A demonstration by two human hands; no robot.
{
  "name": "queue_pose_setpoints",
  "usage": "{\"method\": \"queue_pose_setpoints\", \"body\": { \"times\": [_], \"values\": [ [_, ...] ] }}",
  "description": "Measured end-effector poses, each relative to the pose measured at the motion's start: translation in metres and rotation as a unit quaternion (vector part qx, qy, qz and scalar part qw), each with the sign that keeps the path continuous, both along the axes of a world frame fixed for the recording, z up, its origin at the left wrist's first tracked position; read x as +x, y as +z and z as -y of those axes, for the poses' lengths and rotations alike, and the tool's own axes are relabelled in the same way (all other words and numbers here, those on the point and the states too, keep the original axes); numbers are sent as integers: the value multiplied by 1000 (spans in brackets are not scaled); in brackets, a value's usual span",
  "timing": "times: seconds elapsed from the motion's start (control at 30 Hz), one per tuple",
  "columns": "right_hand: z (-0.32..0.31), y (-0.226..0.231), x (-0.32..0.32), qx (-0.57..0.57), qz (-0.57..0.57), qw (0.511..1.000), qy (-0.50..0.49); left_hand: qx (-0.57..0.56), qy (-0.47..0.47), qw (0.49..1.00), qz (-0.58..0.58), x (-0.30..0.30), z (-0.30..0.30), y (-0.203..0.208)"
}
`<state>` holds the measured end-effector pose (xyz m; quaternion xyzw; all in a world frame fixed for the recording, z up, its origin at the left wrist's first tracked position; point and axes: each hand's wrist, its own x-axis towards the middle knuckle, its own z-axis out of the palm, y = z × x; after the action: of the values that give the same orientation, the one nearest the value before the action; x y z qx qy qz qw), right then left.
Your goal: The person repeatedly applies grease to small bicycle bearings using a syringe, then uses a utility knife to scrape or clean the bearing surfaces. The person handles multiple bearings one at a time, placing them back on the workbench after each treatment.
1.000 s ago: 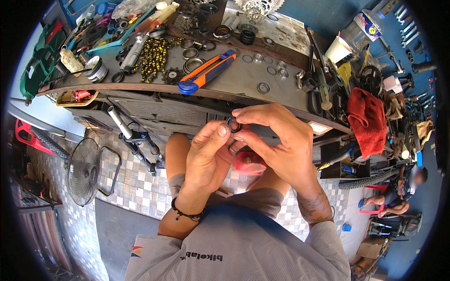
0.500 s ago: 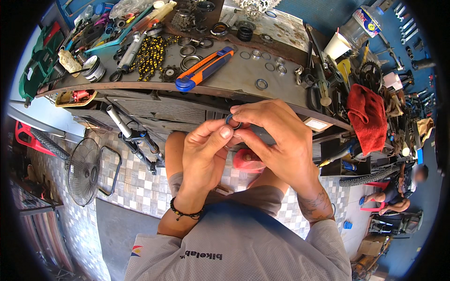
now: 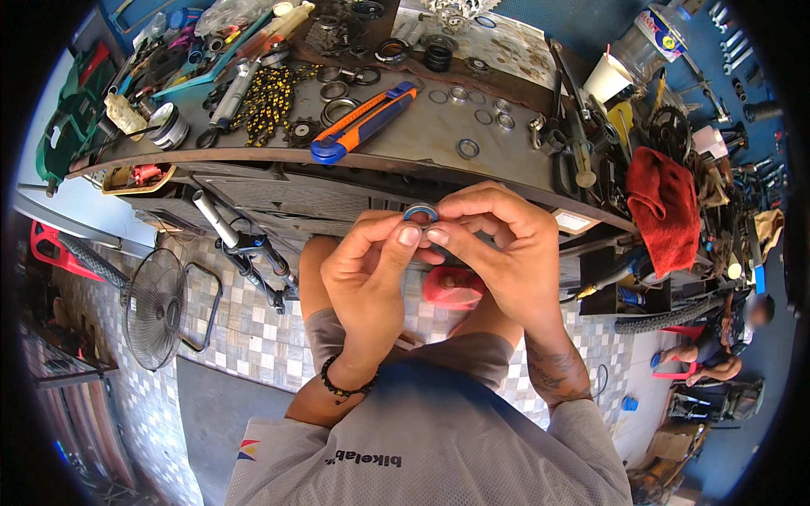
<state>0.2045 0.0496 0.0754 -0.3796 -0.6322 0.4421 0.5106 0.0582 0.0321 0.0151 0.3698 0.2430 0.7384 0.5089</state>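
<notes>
A small ring-shaped bearing (image 3: 420, 208), with a metallic rim and a blue inner face, is held up in front of the bench's edge. My left hand (image 3: 364, 270) pinches its lower left side between thumb and fingers. From the other side my right hand (image 3: 506, 261) grips it the same way, its thumb tip close to the left one. Fingertips cover the bearing's lower part. On the bench beyond lie a similar ring (image 3: 468, 149), several loose metal rings (image 3: 458, 94) and an orange and blue utility knife (image 3: 361, 125).
The metal workbench (image 3: 405, 158) spans the far side, crowded with a yellow-black chain (image 3: 268, 105), a white cup (image 3: 607, 79) and tools. A red cloth (image 3: 662, 211) hangs at right. A floor fan (image 3: 155, 309) stands at left; a person (image 3: 730, 341) sits at far right.
The bearing has been turned, so its blue ring face and opening now show more. My right fingers have shifted from its top to its right side.
</notes>
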Motion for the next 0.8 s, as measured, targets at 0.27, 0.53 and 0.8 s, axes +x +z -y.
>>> {"method": "queue_pose_setpoints", "body": {
  "times": [0.27, 0.53, 0.8],
  "values": [
    [2, 4, 10, -22, 27, 999, -32, -64, -94, 992, -47, -6, -3, 16],
    [0, 17, 24, -53, 61, 997, -3, -52, -111, 973, -194, -24, -21, 32],
    [2, 15, 25, -45, 65, 997, 11, -32, -106, 966, -232, -15, -15, 37]
  ]
}}
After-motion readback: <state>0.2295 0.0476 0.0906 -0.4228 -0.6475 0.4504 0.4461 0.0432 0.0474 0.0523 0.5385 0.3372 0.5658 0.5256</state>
